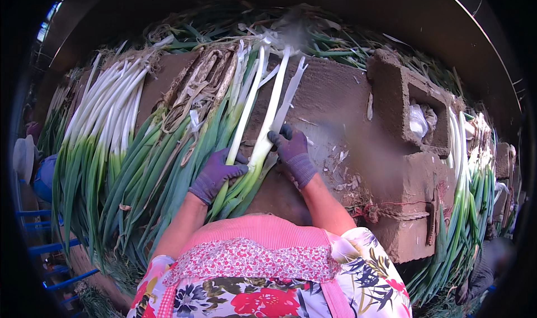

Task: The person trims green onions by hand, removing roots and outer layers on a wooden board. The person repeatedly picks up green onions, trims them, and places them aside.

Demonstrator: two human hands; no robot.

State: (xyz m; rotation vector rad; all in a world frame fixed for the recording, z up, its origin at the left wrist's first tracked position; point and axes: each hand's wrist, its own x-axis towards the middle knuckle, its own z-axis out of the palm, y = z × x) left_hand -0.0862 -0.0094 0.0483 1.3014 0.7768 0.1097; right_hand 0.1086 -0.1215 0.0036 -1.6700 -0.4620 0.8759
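In a purple and grey work glove, my left hand [220, 173] grips the green part of a large green onion [277, 95], and a second white stalk [250, 108] passes under its fingers. My right hand [293, 153], gloved the same way, pinches a loose pale outer leaf [289, 93] that stands away from the stalk on its right side. Both white stems point away from me, and their green leaves run back toward my apron [251, 230]. Just left lie unpeeled green onions [209, 79] with brown, dry skins and roots.
A row of clean white-stemmed green onions [109, 100] lies further left. To the right stands a hollow concrete block [388, 95] with plastic inside, beside a rope-tied block [407, 217]. More green onions [461, 179] lie beyond. Peelings [340, 162] litter the work surface, and leaf waste [201, 37] is heaped behind.
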